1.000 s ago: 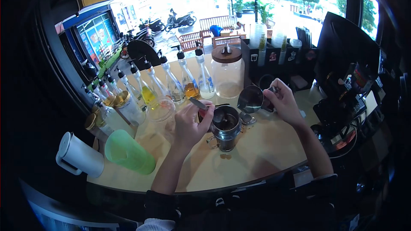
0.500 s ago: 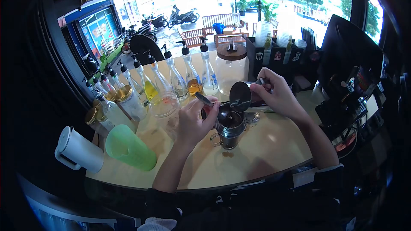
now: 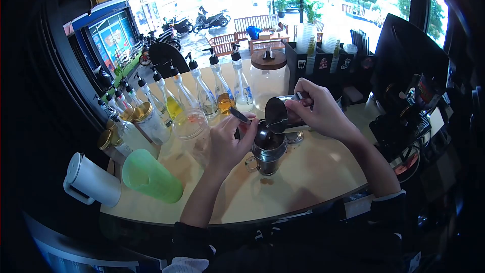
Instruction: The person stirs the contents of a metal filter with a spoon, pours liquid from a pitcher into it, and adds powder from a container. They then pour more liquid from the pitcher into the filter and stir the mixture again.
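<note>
My left hand [image 3: 231, 139] is closed around the dark handle of a spoon [image 3: 240, 116], whose rounded end reaches down into a metal cup [image 3: 269, 157]. Dark contents show inside this cup, and a clear mug handle [image 3: 250, 164] sticks out at its left. In my right hand [image 3: 318, 108], fingers pinch a metal piece with a dark round face [image 3: 276, 115], tilted just above the cup's rim. What this piece is exactly, I cannot tell. A small metal lid [image 3: 294, 137] lies behind the cup to the right.
Pump bottles [image 3: 224, 98] line the far left edge of the counter [image 3: 313, 182]. Nearer stand a green pitcher [image 3: 151, 176], a white jug [image 3: 91, 179] and an open clear jar [image 3: 190, 124]. Behind my hands is a wood-lidded jar [image 3: 270, 78]; a cup holder [image 3: 323, 65] stands beyond it.
The whole view has shifted slightly. My left hand keeps the spoon in the cup, and my right hand still holds the round-faced metal piece over the rim, with its tilt slightly changed.
</note>
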Demonstrator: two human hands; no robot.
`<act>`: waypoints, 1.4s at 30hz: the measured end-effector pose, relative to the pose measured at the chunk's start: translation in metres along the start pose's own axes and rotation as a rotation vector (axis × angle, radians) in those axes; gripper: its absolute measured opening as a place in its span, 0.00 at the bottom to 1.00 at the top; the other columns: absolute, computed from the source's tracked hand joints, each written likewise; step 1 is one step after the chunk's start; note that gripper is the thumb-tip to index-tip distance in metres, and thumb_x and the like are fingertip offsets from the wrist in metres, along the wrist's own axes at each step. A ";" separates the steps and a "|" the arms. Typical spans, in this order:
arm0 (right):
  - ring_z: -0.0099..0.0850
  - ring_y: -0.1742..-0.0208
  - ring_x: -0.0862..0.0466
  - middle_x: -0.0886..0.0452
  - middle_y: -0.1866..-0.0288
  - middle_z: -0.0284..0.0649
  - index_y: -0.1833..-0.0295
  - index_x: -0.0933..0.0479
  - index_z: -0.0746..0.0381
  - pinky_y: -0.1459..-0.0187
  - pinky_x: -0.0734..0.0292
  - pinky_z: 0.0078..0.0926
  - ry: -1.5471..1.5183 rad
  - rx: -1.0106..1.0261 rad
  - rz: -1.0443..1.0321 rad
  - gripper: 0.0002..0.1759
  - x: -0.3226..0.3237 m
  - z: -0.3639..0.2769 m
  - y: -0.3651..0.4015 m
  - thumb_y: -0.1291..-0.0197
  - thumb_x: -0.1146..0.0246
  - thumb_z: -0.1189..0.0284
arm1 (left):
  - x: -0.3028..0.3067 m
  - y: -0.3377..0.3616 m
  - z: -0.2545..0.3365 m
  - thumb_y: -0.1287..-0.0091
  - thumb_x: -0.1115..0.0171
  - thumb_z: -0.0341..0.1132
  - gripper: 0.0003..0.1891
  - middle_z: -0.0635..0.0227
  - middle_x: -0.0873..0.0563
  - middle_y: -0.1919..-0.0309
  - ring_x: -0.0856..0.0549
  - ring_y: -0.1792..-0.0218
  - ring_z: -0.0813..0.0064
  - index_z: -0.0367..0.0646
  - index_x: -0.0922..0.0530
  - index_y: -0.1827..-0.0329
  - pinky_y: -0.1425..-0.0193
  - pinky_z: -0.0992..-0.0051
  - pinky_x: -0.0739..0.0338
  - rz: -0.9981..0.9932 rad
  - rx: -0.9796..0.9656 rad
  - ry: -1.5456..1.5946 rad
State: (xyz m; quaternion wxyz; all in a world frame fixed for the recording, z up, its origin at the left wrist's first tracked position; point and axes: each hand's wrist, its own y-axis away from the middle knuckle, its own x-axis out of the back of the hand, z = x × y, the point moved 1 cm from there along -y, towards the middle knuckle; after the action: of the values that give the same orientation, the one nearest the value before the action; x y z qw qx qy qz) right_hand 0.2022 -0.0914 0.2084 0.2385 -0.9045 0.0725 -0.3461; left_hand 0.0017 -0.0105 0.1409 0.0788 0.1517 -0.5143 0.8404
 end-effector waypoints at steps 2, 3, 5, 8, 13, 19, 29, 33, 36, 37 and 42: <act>0.19 0.68 0.22 0.28 0.77 0.35 0.65 0.36 0.67 0.73 0.29 0.19 -0.030 0.000 0.011 0.14 -0.002 0.000 0.001 0.35 0.37 0.73 | 0.000 0.000 0.000 0.40 0.31 0.29 0.05 0.67 0.15 0.77 0.15 0.75 0.77 0.40 0.16 0.63 0.70 0.76 0.24 0.000 0.002 -0.003; 0.12 0.73 0.31 0.34 0.80 0.29 0.67 0.38 0.64 0.75 0.37 0.16 -0.059 0.001 0.020 0.15 -0.002 0.001 0.001 0.35 0.36 0.73 | 0.000 0.000 0.000 0.40 0.31 0.29 0.05 0.67 0.15 0.77 0.15 0.75 0.77 0.40 0.16 0.62 0.70 0.76 0.24 -0.001 0.003 -0.006; 0.12 0.72 0.27 0.30 0.79 0.31 0.66 0.38 0.64 0.74 0.33 0.17 -0.079 0.013 0.017 0.15 -0.005 0.005 0.001 0.35 0.37 0.73 | 0.000 0.000 0.000 0.40 0.30 0.30 0.05 0.67 0.15 0.77 0.15 0.75 0.77 0.41 0.16 0.62 0.70 0.76 0.25 -0.003 0.004 -0.010; 0.14 0.69 0.21 0.25 0.78 0.34 0.65 0.38 0.65 0.72 0.26 0.17 -0.054 0.042 0.004 0.15 -0.005 0.005 0.002 0.34 0.37 0.73 | 0.000 0.000 -0.001 0.38 0.33 0.31 0.05 0.66 0.14 0.75 0.14 0.74 0.74 0.40 0.17 0.62 0.69 0.75 0.22 -0.018 -0.002 -0.015; 0.31 0.67 0.13 0.21 0.73 0.48 0.63 0.34 0.71 0.68 0.23 0.28 -0.028 0.011 -0.012 0.14 -0.004 -0.002 0.002 0.37 0.36 0.73 | -0.003 0.000 -0.001 0.39 0.30 0.30 0.05 0.67 0.15 0.77 0.16 0.76 0.77 0.41 0.16 0.63 0.70 0.76 0.25 0.003 0.002 0.002; 0.32 0.66 0.13 0.21 0.73 0.49 0.64 0.34 0.71 0.67 0.23 0.28 -0.048 0.000 -0.025 0.14 -0.005 -0.002 0.004 0.37 0.36 0.73 | -0.002 0.001 0.000 0.40 0.30 0.30 0.05 0.67 0.15 0.77 0.16 0.76 0.78 0.41 0.16 0.63 0.70 0.76 0.25 0.004 -0.006 -0.007; 0.26 0.69 0.18 0.27 0.75 0.41 0.64 0.36 0.68 0.70 0.24 0.25 0.026 0.044 0.005 0.15 -0.006 0.006 0.002 0.36 0.36 0.73 | 0.001 0.003 0.000 0.40 0.30 0.30 0.05 0.66 0.15 0.77 0.15 0.77 0.77 0.41 0.16 0.62 0.72 0.76 0.25 0.017 -0.035 -0.013; 0.17 0.67 0.18 0.32 0.77 0.31 0.65 0.38 0.66 0.72 0.24 0.18 0.115 0.066 0.031 0.14 -0.004 0.006 0.000 0.34 0.37 0.75 | 0.010 0.001 0.003 0.39 0.32 0.29 0.05 0.66 0.15 0.76 0.14 0.75 0.72 0.40 0.17 0.62 0.70 0.74 0.23 -0.009 0.019 -0.028; 0.40 0.74 0.23 0.25 0.74 0.50 0.64 0.32 0.71 0.68 0.27 0.35 0.097 0.027 0.071 0.17 -0.004 0.003 -0.002 0.41 0.33 0.70 | 0.014 -0.001 0.005 0.39 0.32 0.30 0.05 0.66 0.15 0.77 0.15 0.75 0.74 0.39 0.17 0.63 0.68 0.74 0.24 0.004 0.042 -0.054; 0.40 0.74 0.23 0.25 0.74 0.50 0.64 0.32 0.71 0.68 0.27 0.35 0.096 0.028 0.070 0.17 -0.005 0.003 -0.003 0.41 0.33 0.70 | 0.015 -0.001 0.005 0.38 0.32 0.30 0.05 0.66 0.15 0.78 0.16 0.75 0.75 0.39 0.17 0.64 0.67 0.75 0.25 0.014 0.072 -0.054; 0.40 0.74 0.23 0.25 0.75 0.51 0.64 0.31 0.71 0.68 0.27 0.34 0.051 0.044 0.094 0.16 -0.010 0.010 -0.008 0.41 0.32 0.70 | 0.018 0.001 0.003 0.38 0.32 0.30 0.05 0.65 0.15 0.77 0.16 0.75 0.76 0.39 0.17 0.64 0.67 0.75 0.25 0.025 0.074 -0.043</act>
State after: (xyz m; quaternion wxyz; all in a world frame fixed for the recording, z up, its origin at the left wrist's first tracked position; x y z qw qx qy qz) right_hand 0.2010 -0.0777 0.1995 0.2724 -0.8855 0.1131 -0.3589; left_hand -0.0146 -0.0144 0.1474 0.0516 0.1661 -0.4864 0.8562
